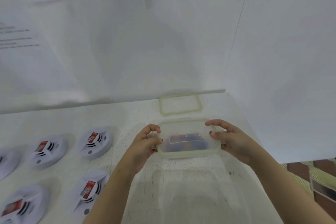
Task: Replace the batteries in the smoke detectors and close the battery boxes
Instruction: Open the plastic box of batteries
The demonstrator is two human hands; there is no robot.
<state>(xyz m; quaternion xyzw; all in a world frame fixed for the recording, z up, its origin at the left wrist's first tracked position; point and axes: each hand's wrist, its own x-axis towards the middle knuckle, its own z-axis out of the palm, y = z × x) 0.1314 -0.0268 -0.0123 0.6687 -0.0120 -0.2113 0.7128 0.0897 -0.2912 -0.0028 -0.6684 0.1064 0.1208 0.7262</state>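
Left hand (147,142) and right hand (229,139) each clamp one end of a clear, green-rimmed battery box (187,152) just above the counter (127,118), fingers curled over its lid; the batteries (187,141) inside are a dark blur; a loose lid (181,104) lies beyond; white smoke detectors (96,142) sit to the left, their red labels unreadable; the writing on the wall papers (18,36) is too blurred to read.

I see the left hand (145,143) and right hand (231,138) gripping the two ends of a clear green-rimmed box (187,151) with blurred dark things inside, a loose lid (181,112) behind it on the white table (127,120), and several detectors (96,142) lying at left.
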